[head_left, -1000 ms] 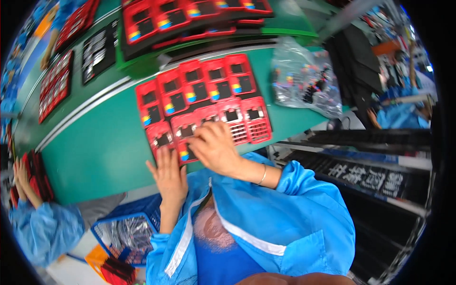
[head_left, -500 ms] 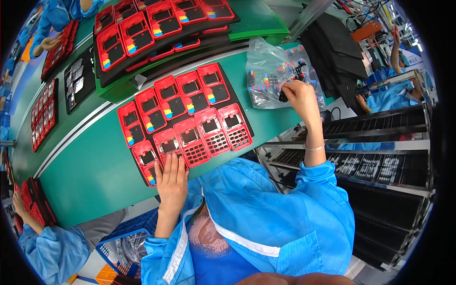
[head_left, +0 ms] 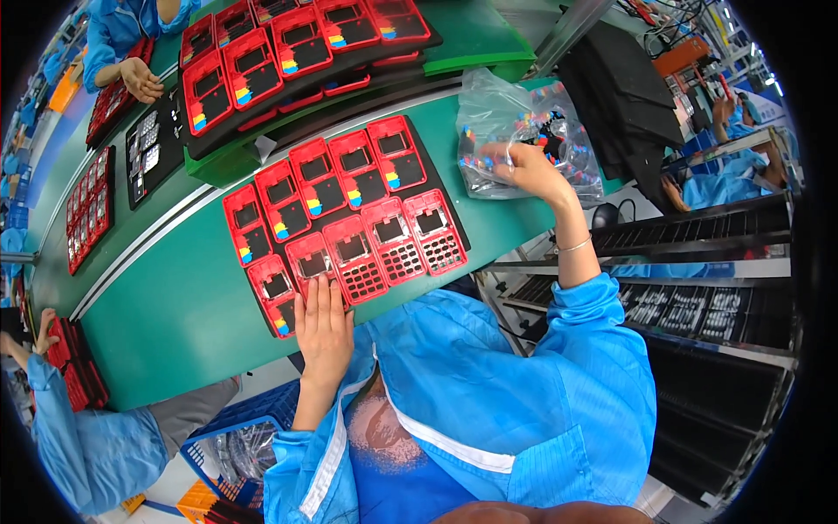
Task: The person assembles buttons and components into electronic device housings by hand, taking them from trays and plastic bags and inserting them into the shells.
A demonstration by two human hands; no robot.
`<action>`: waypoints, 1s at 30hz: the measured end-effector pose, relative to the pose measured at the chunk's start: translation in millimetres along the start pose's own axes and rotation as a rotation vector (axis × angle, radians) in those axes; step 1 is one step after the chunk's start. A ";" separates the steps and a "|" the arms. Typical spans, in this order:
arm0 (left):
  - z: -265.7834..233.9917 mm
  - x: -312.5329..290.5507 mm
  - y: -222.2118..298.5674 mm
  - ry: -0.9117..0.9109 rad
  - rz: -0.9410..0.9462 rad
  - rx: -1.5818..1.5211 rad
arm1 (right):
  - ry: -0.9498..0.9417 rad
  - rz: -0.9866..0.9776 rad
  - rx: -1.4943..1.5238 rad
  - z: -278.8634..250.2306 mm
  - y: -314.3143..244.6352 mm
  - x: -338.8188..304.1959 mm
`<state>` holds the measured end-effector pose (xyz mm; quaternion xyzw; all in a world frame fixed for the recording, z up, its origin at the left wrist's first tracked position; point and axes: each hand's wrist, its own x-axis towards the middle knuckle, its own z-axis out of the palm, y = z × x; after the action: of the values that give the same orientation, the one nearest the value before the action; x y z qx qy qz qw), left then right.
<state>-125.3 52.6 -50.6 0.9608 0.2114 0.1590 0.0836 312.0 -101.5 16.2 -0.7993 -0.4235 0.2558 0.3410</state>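
My left hand (head_left: 325,327) lies flat with fingers stretched over the lower part of a red handset housing (head_left: 311,255) in the front row, hiding what is under it. Several red housings, each with a small dark screen window, lie in two rows on a black foam tray (head_left: 454,205). Three at the front right show grids of keys (head_left: 402,261); others bear coloured patches at the bottom. Over a clear plastic bag (head_left: 483,105) at the right, my right hand (head_left: 532,171) has its fingers extended, touching the bag. Black keypad pieces (head_left: 550,140) and coloured bits lie in it.
A green raised shelf (head_left: 476,61) carries stacked trays of red housings behind. Black foam sheets (head_left: 615,92) are piled at the right, above metal racks (head_left: 698,269). Co-workers' hands (head_left: 140,80) show at the upper left and far left. A blue crate (head_left: 205,467) stands below the table.
My right hand has moved left across the bag, its fingers going from pinched to extended. My left hand stays on the same housing. A co-worker's hand at the upper left has moved right.
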 end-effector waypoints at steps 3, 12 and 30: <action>-1.5 0.4 0.6 -0.022 -0.010 -0.010 | -0.015 -0.237 -0.180 4.0 -6.3 3.0; -3.5 -1.5 0.9 -0.013 0.006 0.018 | -0.177 0.035 -0.067 -8.7 -20.3 7.5; -59.4 16.1 13.9 0.073 -0.094 -0.568 | 0.432 -0.233 0.253 -61.1 -100.8 -80.7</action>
<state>-126.4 52.6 12.4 0.8818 0.2054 0.2420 0.3487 262.8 -149.1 141.5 -0.7323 -0.3949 0.0891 0.5476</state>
